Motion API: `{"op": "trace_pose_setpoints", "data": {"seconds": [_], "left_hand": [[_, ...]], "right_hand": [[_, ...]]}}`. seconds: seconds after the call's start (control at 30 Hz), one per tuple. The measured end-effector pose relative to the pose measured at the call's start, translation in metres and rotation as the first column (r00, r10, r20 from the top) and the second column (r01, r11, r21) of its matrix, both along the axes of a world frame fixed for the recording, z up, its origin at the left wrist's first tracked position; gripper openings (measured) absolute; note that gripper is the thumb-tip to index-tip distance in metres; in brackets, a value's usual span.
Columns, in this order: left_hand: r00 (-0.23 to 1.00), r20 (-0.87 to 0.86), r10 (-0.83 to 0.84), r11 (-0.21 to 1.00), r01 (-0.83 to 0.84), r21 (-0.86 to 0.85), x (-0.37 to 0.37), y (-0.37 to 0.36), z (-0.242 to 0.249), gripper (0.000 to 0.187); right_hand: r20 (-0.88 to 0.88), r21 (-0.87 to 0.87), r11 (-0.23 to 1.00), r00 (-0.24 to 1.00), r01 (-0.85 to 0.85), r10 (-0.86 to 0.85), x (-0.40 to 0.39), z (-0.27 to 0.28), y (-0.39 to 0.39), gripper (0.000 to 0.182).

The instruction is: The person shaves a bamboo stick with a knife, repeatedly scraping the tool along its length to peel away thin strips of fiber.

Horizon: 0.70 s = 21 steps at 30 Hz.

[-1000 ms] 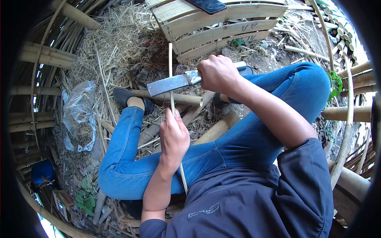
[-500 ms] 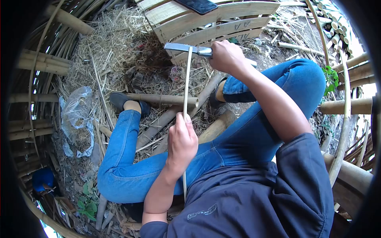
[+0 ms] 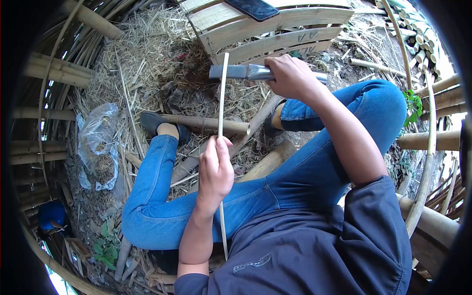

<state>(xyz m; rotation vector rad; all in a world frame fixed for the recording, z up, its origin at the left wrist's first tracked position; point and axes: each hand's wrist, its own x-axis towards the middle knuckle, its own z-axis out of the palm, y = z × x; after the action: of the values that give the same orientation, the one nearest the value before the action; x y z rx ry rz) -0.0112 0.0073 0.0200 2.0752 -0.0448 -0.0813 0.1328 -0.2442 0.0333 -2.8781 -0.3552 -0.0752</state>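
A thin pale strip [image 3: 222, 103], like bamboo, runs nearly upright through my left hand [image 3: 215, 169], whose fingers pinch it near the middle. Its lower part passes beside my forearm to my shirt. My right hand [image 3: 287, 74] is closed round the handle of a broad-bladed metal knife [image 3: 233, 72]. The blade points left and lies across the upper part of the strip; whether the two touch is hard to tell.
A slatted wooden crate [image 3: 275, 42] bears a dark phone [image 3: 253, 9]. A bamboo pole [image 3: 211, 124] lies between my feet. Left are a clear plastic bag [image 3: 98, 130] and straw [image 3: 142, 54]; cut bamboo [image 3: 420, 34] is piled at the upper right.
My left hand and the strip have shifted slightly left and up. The knife has moved a little down and right, its blade now turned to show its flat side, with more strip above it.
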Motion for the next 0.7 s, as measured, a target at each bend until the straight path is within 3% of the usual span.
{"op": "trace_pose_setpoints", "data": {"seconds": [0.13,0.33,0.43,0.53,0.7], "left_hand": [[0.997,-0.074,-0.014,1.000,0.015,0.004,0.002,0.002,-0.005,0.039],[0.981,-0.171,-0.094,0.991,0.077,-0.106,0.001,0.000,-0.011,0.040],[0.998,-0.054,0.015,1.000,-0.014,0.013,0.004,0.002,-0.015,0.038],[0.997,-0.040,0.066,0.998,-0.065,0.027,0.008,0.006,-0.016,0.037],[0.999,-0.018,0.031,0.999,-0.031,0.014,0.009,0.011,-0.024,0.038]], "right_hand": [[0.116,-0.057,0.991,0.985,-0.121,0.127,-0.010,0.011,0.007,0.016],[0.197,0.031,0.991,0.973,-0.129,0.121,-0.018,0.028,0.010,0.021],[0.212,0.016,0.992,0.970,-0.123,0.117,-0.020,0.034,0.005,0.021],[0.211,0.018,0.995,0.973,-0.101,0.095,-0.019,0.037,0.000,0.019],[0.232,-0.004,0.999,0.971,-0.053,0.053,-0.019,0.047,-0.012,0.018]]}}
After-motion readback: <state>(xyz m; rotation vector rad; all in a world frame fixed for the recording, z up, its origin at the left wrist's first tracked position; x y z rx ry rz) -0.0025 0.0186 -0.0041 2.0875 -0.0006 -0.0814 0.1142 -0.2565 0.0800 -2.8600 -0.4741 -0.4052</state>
